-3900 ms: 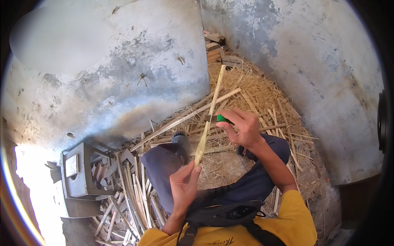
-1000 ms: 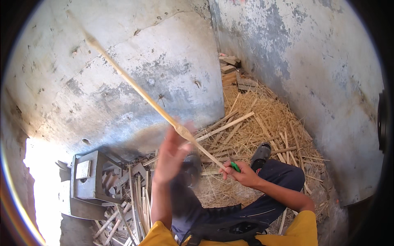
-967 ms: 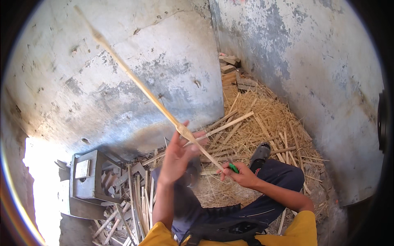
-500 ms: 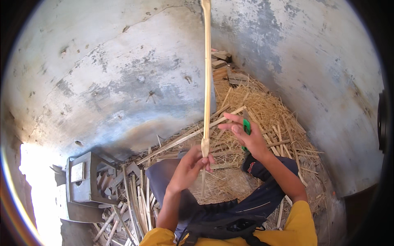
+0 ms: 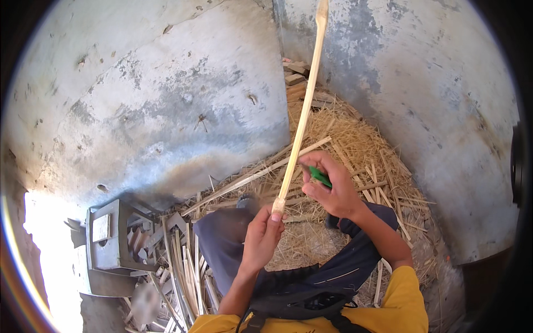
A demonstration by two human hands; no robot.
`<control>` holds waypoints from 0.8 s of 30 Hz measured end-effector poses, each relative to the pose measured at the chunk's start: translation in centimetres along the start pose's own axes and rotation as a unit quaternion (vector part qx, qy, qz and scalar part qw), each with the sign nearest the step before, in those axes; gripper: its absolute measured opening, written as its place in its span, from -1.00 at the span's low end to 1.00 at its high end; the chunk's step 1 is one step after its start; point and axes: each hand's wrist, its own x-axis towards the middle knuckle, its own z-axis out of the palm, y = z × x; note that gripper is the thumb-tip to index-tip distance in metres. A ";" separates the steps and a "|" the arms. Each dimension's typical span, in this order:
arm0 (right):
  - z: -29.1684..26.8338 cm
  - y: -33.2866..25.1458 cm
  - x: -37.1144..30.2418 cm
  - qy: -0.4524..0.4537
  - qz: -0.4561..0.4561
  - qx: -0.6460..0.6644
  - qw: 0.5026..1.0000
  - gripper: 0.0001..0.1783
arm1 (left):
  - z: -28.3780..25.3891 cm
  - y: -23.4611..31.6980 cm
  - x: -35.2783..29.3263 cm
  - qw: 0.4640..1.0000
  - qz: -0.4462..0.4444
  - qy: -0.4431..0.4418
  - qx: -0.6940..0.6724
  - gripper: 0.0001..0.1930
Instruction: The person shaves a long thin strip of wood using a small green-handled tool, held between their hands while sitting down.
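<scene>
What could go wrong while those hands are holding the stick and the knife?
The knife in the right hand might slip toward the left hand, which grips the stick below it.

The long stick, held low down, could swing and bump a wall.

Loose straw might make feet slide.

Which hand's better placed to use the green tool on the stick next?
Right, I'd judge: the right hand already holds the green tool, close beside the stick; contact unclear. The left hand is occupied gripping the stick low down, so it seems better placed to steady it.
</scene>
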 end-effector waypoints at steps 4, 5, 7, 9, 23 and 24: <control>-0.1 1.5 -1.3 -0.047 -0.100 -0.114 0.987 -0.64 | -0.7 0.4 -0.3 0.996 -0.050 -0.007 -0.074 -0.76; 0.2 1.5 -1.6 -0.052 -0.116 -0.134 0.983 -0.64 | -0.6 0.5 -0.3 0.996 -0.049 -0.002 -0.077 -0.76; 1.0 1.6 -2.0 -0.060 -0.153 -0.171 0.972 -0.63 | -0.4 0.8 -0.4 0.996 -0.045 0.011 -0.081 -0.76; 1.5 1.9 -2.4 -0.053 -0.163 -0.182 0.968 -0.61 | -0.6 0.9 -0.5 0.995 -0.046 0.005 -0.086 -0.75; 2.1 0.7 -2.1 -0.001 -0.171 -0.236 0.957 -0.59 | -0.9 0.7 -0.9 0.989 0.002 0.048 0.143 -0.67; 2.2 0.6 -2.1 0.005 -0.172 -0.243 0.955 -0.59 | -0.9 1.0 -0.9 0.985 0.006 0.053 0.164 -0.67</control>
